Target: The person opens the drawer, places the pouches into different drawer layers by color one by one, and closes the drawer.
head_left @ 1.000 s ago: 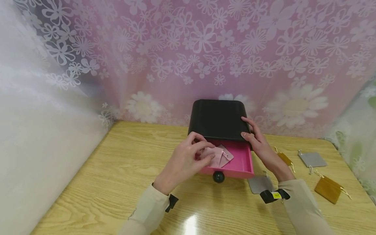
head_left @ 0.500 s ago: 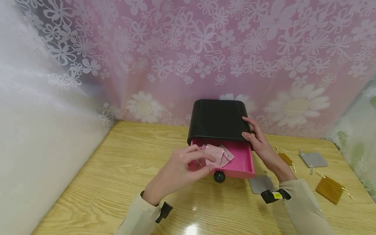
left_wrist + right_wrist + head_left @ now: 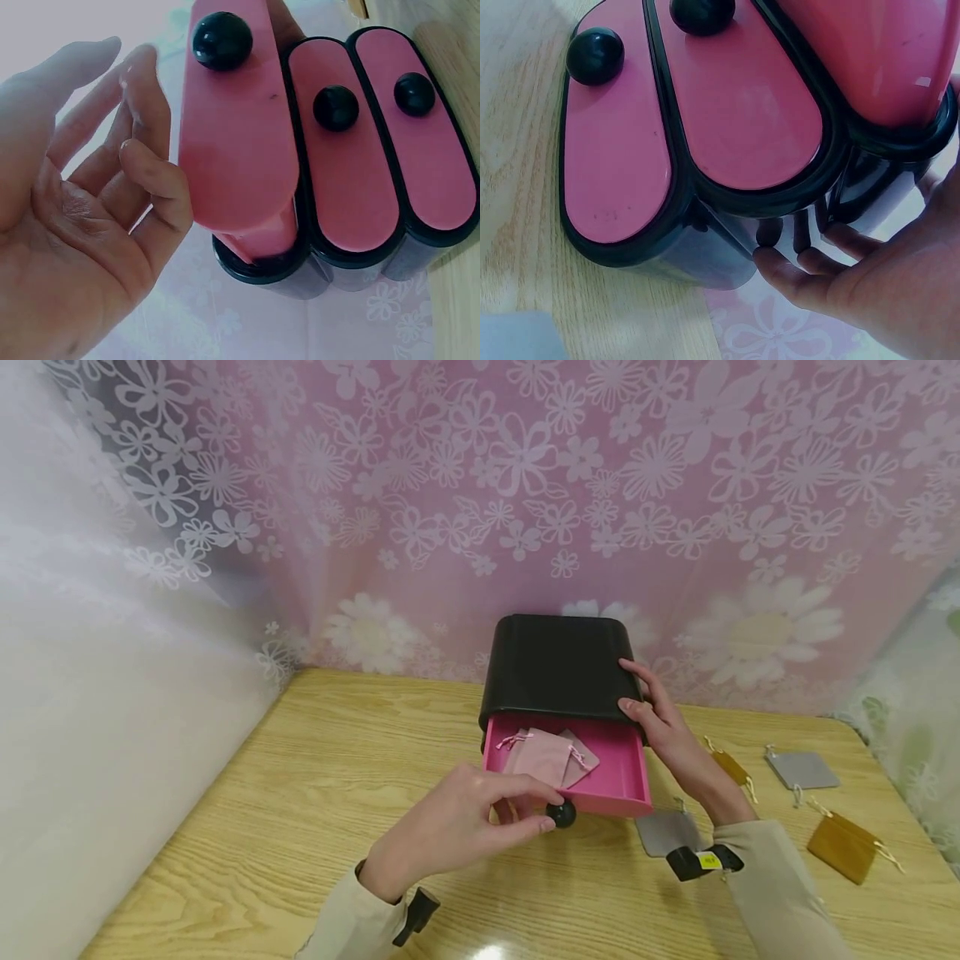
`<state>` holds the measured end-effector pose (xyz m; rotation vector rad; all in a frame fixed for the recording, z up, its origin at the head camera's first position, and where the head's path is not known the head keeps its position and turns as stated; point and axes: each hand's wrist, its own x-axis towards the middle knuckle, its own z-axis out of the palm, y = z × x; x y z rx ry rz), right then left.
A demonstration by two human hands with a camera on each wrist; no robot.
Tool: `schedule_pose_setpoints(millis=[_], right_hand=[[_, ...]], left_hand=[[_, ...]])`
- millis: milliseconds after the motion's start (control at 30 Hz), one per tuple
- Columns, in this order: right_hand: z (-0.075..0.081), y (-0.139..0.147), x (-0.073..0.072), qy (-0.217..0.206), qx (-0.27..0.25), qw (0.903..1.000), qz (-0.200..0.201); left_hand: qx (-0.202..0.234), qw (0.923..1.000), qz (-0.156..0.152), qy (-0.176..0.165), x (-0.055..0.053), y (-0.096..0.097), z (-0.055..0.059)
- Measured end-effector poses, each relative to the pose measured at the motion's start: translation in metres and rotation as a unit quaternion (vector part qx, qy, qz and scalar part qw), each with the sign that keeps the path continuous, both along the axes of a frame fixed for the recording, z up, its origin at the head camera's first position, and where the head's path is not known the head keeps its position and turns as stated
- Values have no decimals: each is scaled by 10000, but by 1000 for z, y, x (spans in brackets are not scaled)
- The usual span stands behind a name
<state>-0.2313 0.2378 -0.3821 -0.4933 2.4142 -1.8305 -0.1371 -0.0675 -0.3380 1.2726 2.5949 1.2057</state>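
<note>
A small black cabinet [image 3: 562, 664] with three pink-fronted drawers stands on the table. Its top drawer [image 3: 622, 768] is pulled out, and pale pink drawstring pouches [image 3: 542, 757] lie inside on the left. My left hand [image 3: 457, 822] is at the drawer's round black knob [image 3: 561, 814], thumb and forefinger on its left side. In the left wrist view, a gap shows between the left fingers [image 3: 146, 90] and that knob. My right hand [image 3: 671, 735] rests on the cabinet's right edge, thumb on top. Its other fingers [image 3: 787, 277] touch the side wall.
Right of the cabinet lie a grey pouch [image 3: 667, 832], another grey pouch [image 3: 804, 769], a mustard pouch [image 3: 846, 847] and a smaller mustard pouch [image 3: 729, 766]. Behind the wooden table [image 3: 300, 793] hangs a pink flowered curtain [image 3: 450, 527].
My left hand has drawn back from over the pink pouches and come down to the front knob. The pouches stay in the drawer. My right hand keeps its place on the cabinet.
</note>
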Motion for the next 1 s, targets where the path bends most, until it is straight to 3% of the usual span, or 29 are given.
schedule_pose_setpoints(millis=[200,367,1000], right_hand=[[1,1,1,27,40,10000,-36],[1,0,2,58,24,10000,-20],[1,0,1,20,114,9999,-53]], left_hand=[[-352,9977,-35,-574,-3,1,-7],[-531,9954,-39,-793,-7,2,-14],[-537,9968,9,-596,-9,9,-22]])
